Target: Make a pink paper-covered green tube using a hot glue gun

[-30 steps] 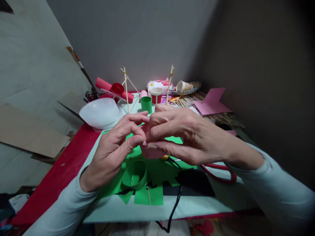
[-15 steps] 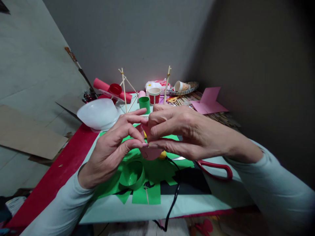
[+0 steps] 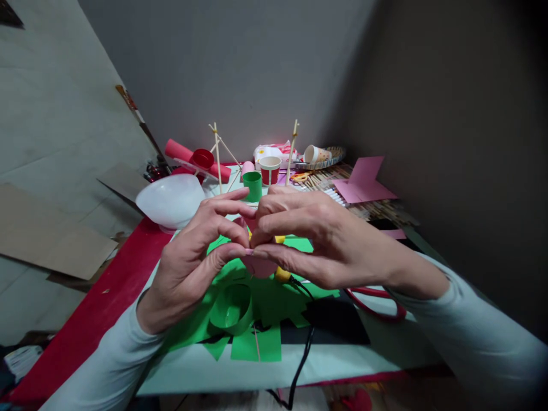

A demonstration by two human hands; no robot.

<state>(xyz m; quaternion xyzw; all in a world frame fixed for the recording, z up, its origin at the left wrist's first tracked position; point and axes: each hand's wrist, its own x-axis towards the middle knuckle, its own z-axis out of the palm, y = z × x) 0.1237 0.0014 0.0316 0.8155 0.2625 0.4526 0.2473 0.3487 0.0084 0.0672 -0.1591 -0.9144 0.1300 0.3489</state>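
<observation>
My left hand [image 3: 199,254] and my right hand [image 3: 319,237] meet over the middle of the table. Their thumbs and fingers pinch a small pink paper piece [image 3: 249,252] from both sides; most of it is hidden by the fingertips. Just beneath lies a larger rounded pink piece [image 3: 259,268], partly covered by the hands. A yellow tool [image 3: 282,274] with a black cord [image 3: 309,337] shows behind my right thumb. Green paper sheets [image 3: 274,302] spread under the hands, with a green paper ring [image 3: 231,311] standing on them below my left hand.
Red-handled scissors [image 3: 379,305] lie under my right wrist. Behind the hands stand a green cup-like tube [image 3: 252,186], a red-and-white paper cup [image 3: 270,171] and a stick frame [image 3: 217,157]. A translucent bowl [image 3: 169,200] sits left; folded pink paper [image 3: 363,182] lies right.
Both hands keep their pinch on the small pink piece, and my right fingertips have shifted slightly left. The camera view has tilted a little.
</observation>
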